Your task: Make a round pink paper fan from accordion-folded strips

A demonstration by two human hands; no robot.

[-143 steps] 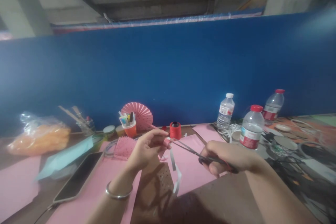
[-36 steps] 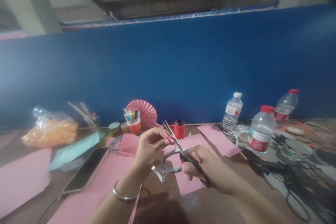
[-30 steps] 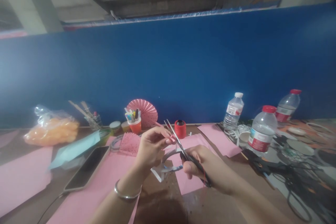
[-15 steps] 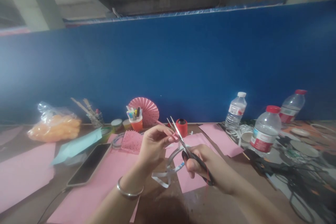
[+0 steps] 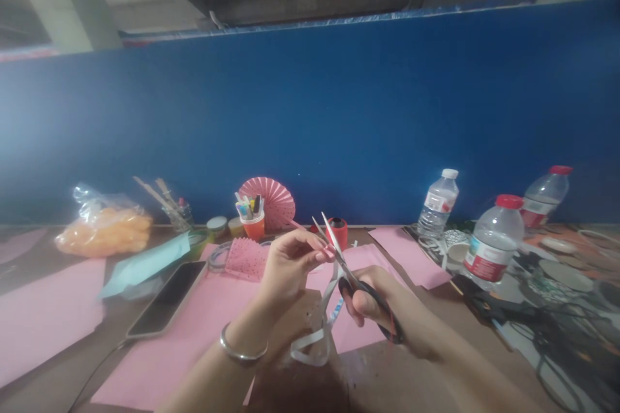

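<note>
My left hand (image 5: 290, 264), with a silver bangle at the wrist, is raised above the table with thumb and fingers pinched together. A tiny pink bit shows at its fingertips, too small to make out. My right hand (image 5: 375, 297) grips black-handled scissors (image 5: 335, 239), blades parted and pointing up beside the left fingertips. A thin white strip (image 5: 324, 316) dangles in a loop below the blades, between my hands; which hand holds its upper end is hidden. Pink paper (image 5: 358, 329) lies under the right hand. Behind the scissors stands a red roll (image 5: 339, 232).
A pink folded fan (image 5: 274, 200) stands behind a cup of pens (image 5: 252, 227). On the left lie a phone (image 5: 167, 300), pink sheets (image 5: 48, 297) and a bag of orange things (image 5: 106, 232). Bottles (image 5: 496, 245), cups and cables crowd the right. A blue wall (image 5: 310, 110) closes the back.
The white strip's loop has swung lower and hangs longer. Both hands and the scissors keep nearly the same pose, while the whole view has shifted slightly.
</note>
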